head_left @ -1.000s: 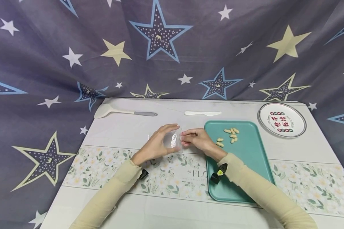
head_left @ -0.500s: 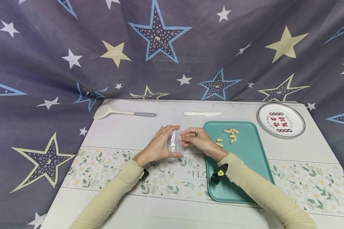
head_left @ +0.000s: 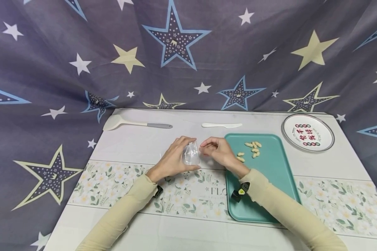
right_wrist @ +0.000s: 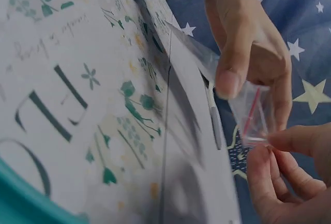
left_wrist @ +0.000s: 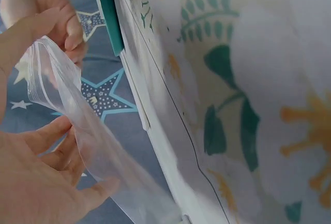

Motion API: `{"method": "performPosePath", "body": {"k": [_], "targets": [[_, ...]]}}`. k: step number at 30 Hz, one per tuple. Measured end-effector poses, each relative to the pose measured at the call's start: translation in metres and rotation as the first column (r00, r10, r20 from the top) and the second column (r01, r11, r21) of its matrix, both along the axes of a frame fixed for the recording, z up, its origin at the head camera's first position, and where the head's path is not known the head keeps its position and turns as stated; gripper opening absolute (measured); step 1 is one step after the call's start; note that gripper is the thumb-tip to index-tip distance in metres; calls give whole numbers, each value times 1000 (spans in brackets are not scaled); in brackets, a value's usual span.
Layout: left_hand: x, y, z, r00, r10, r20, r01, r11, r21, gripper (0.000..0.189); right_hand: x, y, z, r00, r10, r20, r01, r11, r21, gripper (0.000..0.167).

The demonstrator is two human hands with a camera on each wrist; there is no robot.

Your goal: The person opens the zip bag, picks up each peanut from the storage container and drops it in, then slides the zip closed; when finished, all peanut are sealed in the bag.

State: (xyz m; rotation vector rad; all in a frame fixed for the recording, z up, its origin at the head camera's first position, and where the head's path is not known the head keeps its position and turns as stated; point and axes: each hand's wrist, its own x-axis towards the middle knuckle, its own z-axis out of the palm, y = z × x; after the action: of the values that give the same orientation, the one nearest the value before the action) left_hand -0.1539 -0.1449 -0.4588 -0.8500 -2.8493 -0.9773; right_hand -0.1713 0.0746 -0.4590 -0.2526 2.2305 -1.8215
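Observation:
A clear plastic zip bag [head_left: 191,153] is held up over the table, with a red line near its mouth in the right wrist view. My left hand [head_left: 172,158] grips it, fingers on the far side and thumb on the near side. In the left wrist view the bag [left_wrist: 98,141] droops, mouth bowed apart, beside the left hand [left_wrist: 46,182]. My right hand [head_left: 218,151] is at the bag's mouth. The right wrist view has the right hand's [right_wrist: 289,177] thumb and index fingertips pinched together at the bag's edge [right_wrist: 253,113].
A teal tray [head_left: 264,195] lies at right, with several peanuts [head_left: 254,149] in its far part. Behind it is a white knife [head_left: 221,125]. A spatula-like utensil [head_left: 135,122] lies at the back left, and a printed white plate [head_left: 308,133] at the back right.
The left thumb has shifted toward me and the bag's mouth has spread wider. The right hand's fingers have drawn slightly back to the right.

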Motion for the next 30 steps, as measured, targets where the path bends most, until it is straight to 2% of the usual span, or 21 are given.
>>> {"method": "performPosePath", "body": {"k": [5, 13, 18, 23, 27, 30], "targets": [[-1, 1, 1, 999, 27, -21, -28, 998, -64, 102, 6, -4, 10, 996, 28, -81, -22, 997, 76, 12], [-1, 8, 2, 998, 40, -45, -46, 988, -148, 105, 12, -10, 12, 994, 76, -76, -64, 987, 144, 20], [0, 11, 3, 998, 43, -36, -48, 990, -133, 102, 12, -11, 11, 992, 75, -102, -53, 977, 208, 22], [0, 14, 4, 998, 33, -48, -39, 991, -125, 102, 12, -11, 11, 992, 65, -108, -37, 970, 239, 16], [1, 13, 3, 999, 26, -40, -30, 994, -105, 102, 12, -11, 11, 994, 65, -90, -44, 975, 216, 14], [1, 11, 2, 999, 25, -36, -27, 997, -66, 101, 12, -10, 10, 996, 63, -65, -52, 987, 152, 15]]}}
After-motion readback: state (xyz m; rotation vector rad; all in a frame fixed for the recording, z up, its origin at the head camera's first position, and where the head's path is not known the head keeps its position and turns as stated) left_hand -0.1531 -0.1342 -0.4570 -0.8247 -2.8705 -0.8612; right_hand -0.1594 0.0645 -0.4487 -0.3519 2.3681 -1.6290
